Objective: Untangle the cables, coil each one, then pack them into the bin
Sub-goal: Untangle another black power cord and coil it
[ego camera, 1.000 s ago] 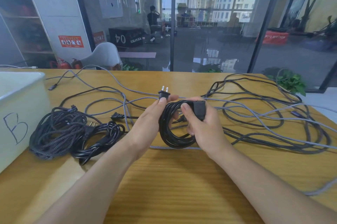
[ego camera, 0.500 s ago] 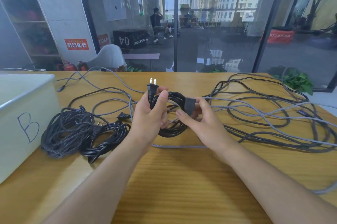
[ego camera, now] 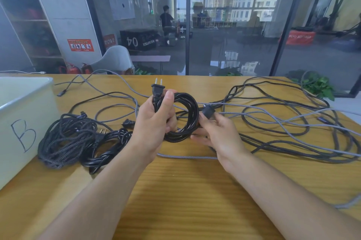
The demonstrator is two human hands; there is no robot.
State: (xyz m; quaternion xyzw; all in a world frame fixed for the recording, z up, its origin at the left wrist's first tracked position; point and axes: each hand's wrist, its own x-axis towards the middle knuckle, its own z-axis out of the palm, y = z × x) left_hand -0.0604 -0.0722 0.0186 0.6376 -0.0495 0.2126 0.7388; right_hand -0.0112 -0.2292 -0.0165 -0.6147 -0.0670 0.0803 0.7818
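Observation:
My left hand (ego camera: 154, 122) grips a coiled black power cable (ego camera: 185, 120) above the table, its two-pin plug (ego camera: 157, 90) sticking up past my thumb. My right hand (ego camera: 216, 134) pinches the cable's other black connector (ego camera: 208, 111) at the coil's right side, fingers under the loops. A braided dark coil (ego camera: 64, 140) and a glossy black coil (ego camera: 106, 147) lie on the table to the left, beside the white bin (ego camera: 25, 122) marked "B". A tangle of grey and black cables (ego camera: 283, 122) spreads across the right half of the table.
The wooden table (ego camera: 185, 191) runs to a glass wall at the back. A grey cable (ego camera: 187, 156) crosses the table under my hands. More grey and black strands (ego camera: 109, 103) loop behind the coils. A green plant (ego camera: 317, 85) stands past the right corner.
Both hands lifted the coil and turned it more upright. My left hand's grip shifted onto the coil below the plug, and my right hand moved from holding the connector block to pinching it at the coil's side.

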